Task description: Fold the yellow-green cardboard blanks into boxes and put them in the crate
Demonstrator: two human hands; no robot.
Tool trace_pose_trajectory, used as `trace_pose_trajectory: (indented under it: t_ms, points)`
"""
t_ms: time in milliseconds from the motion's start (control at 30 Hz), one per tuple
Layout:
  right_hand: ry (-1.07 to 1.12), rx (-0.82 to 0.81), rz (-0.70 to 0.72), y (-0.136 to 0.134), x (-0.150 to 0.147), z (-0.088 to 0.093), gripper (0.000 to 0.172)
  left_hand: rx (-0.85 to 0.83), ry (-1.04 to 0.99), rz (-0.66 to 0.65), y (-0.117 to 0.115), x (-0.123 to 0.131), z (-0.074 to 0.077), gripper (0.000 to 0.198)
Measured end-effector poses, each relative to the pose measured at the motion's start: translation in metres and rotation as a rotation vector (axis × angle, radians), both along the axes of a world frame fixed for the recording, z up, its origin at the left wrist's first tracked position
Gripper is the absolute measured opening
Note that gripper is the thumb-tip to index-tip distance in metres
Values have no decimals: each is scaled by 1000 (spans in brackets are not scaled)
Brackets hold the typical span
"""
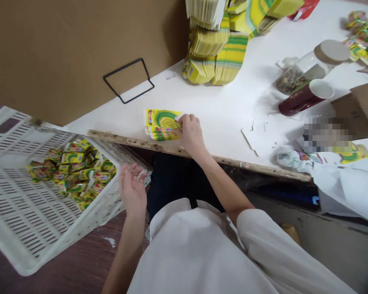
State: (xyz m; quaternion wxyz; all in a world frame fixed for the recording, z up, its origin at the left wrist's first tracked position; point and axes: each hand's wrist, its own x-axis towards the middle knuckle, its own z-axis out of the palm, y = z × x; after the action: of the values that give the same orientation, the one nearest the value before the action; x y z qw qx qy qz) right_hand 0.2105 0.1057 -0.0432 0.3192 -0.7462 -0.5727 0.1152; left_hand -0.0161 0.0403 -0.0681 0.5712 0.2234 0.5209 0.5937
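Observation:
On the white table, a few flat yellow and green printed cartons [162, 122] lie fanned over each other near the front edge. My right hand [190, 132] is closed on their right end, thumb and fingers pinching a carton there. My left hand [132, 188] hangs beside the rim of a white plastic crate [116, 179], palm up, fingers loosely apart, with nothing in it. Inside the crate is a heap of small yellow-green wrapped packets [76, 171]. Bundled stacks of flat yellow-green cartons [230, 59] stand at the back of the table.
A large cardboard box [79, 49] stands at the left, with a black wire frame [129, 80] by it. On the right are a lidded jar [313, 67], a dark red cup [305, 97], paper scraps [254, 136] and a white plastic bag [343, 183]. Wood edging [135, 143] runs along the table front.

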Motion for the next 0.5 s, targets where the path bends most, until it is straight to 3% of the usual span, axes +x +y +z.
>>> trace_pose_trajectory:
  t_ms: [133, 233, 367, 500]
  points:
    - [147, 118, 44, -12, -1, 9, 18, 52, -31, -221, -3, 14, 2, 48]
    - [340, 165, 201, -36, -14, 18, 18, 154, -97, -323, -1, 25, 6, 57]
    - [593, 49, 560, -73, -45, 17, 17, 287, -97, -239, 5, 36, 18, 53]
    - [776, 73, 552, -95, -64, 12, 12, 331, 98, -96, 0, 40, 20, 49]
